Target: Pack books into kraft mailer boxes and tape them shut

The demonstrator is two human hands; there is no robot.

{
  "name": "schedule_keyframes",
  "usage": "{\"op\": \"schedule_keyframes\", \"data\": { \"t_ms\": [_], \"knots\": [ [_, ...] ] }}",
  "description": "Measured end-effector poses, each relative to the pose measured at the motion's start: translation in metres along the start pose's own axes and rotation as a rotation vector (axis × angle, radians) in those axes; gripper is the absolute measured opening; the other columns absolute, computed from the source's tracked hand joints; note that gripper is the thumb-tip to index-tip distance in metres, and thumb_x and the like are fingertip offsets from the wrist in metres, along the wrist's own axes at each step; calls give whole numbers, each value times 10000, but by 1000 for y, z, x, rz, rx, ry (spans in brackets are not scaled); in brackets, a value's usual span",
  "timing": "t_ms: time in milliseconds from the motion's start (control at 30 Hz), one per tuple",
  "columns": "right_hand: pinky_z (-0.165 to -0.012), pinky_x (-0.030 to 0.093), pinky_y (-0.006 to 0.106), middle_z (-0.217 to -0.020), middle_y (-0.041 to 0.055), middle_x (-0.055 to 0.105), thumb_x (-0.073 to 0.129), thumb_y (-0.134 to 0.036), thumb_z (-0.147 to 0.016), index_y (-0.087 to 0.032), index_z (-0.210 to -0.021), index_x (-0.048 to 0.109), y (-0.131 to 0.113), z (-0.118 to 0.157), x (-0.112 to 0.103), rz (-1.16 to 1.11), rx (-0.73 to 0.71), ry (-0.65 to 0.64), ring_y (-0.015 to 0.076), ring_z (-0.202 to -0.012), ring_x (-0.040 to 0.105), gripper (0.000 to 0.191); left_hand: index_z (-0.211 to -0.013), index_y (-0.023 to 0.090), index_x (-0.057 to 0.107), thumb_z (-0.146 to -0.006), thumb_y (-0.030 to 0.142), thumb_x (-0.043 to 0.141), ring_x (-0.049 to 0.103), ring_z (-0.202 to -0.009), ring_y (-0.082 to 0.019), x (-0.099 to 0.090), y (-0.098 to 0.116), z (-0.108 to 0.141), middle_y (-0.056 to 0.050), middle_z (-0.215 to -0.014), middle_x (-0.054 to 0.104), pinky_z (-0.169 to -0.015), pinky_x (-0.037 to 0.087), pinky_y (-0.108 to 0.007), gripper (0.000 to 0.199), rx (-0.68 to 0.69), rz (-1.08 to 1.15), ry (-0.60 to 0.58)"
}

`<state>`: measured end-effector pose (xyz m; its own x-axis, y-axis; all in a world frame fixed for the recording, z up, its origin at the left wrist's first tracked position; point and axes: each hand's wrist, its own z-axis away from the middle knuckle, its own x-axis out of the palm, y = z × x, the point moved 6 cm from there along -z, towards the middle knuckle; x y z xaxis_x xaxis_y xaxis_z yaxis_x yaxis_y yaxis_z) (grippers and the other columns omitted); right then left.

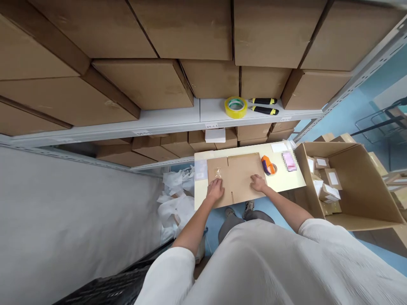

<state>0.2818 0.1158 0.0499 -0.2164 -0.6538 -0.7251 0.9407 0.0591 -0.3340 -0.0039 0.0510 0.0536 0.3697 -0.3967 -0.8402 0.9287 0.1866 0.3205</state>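
Note:
A flattened cardboard box lies on the pale yellow tabletop. My left hand rests on its left part, fingers just below a small clear plastic piece. On the right part of the cardboard lies my right hand, with its fingers partly spread and nothing visible in them. Slots show in the cardboard's top and bottom edges. Right of the cardboard sits an orange and purple tape dispenser. Farther right is a pink item, blurred out.
A grey shelf with stacked cartons rises behind the table; yellow tape and two cutters lie on it. At the right stands a large open carton holding small boxes. White bags are piled left of the table.

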Motion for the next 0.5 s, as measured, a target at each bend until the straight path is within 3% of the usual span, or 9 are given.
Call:
{"op": "schedule_keyframes", "data": {
  "t_ms": [200,500],
  "knots": [
    [-1286,282,567,-1822,178,228,608,-330,-981,-230,-1672,411,-9,-3,17,36,38,-112,373,-1650,268,726,-1640,189,444,-985,272,520,352,-1635,-367,22,-1,-1,-192,-1778,368,-1311,287,-532,665,73,-38,-81],
    [-1313,233,553,-1848,180,126,600,-310,-986,-221,-1692,369,-2,-6,9,7,158,-87,336,-1692,161,749,-1647,184,453,-993,275,545,329,-1662,-352,28,1,-19,-193,-1802,324,-1334,256,-511,667,176,-32,-120]
  ]
}}
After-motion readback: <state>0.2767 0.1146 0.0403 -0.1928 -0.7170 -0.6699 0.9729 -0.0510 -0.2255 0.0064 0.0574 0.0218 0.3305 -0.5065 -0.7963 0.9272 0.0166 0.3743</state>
